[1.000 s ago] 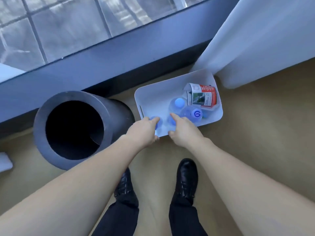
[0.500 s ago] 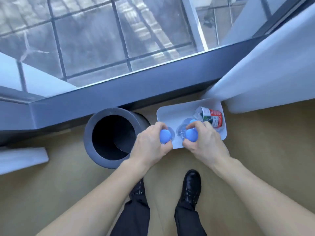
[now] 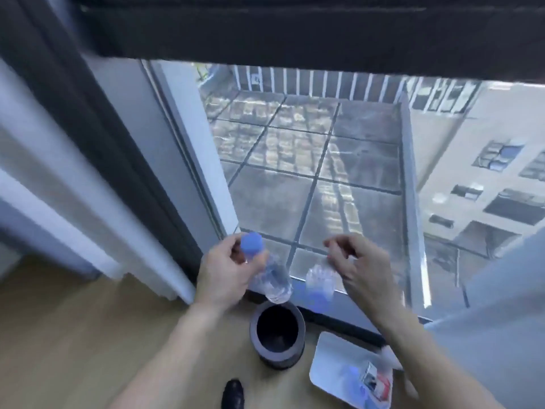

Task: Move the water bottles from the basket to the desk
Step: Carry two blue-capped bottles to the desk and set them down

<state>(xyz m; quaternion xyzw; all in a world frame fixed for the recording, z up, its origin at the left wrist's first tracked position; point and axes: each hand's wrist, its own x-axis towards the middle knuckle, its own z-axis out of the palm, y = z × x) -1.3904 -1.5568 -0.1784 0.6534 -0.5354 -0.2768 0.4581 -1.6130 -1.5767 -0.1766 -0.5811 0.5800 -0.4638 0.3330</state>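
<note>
Before the large glass window [image 3: 309, 172], a clear blue-capped water bottle [image 3: 275, 278] is being gripped by the left hand [image 3: 224, 273] and a second, blurred clear bottle [image 3: 320, 278] is being held by the curled fingers of the right hand [image 3: 362, 267], both well above the white rectangular basket [image 3: 324, 349] on the floor.

A clear blue-capped bottle [image 3: 272, 278] and a blurred second bottle [image 3: 320, 280] are held well above the white basket [image 3: 330, 361].
</note>
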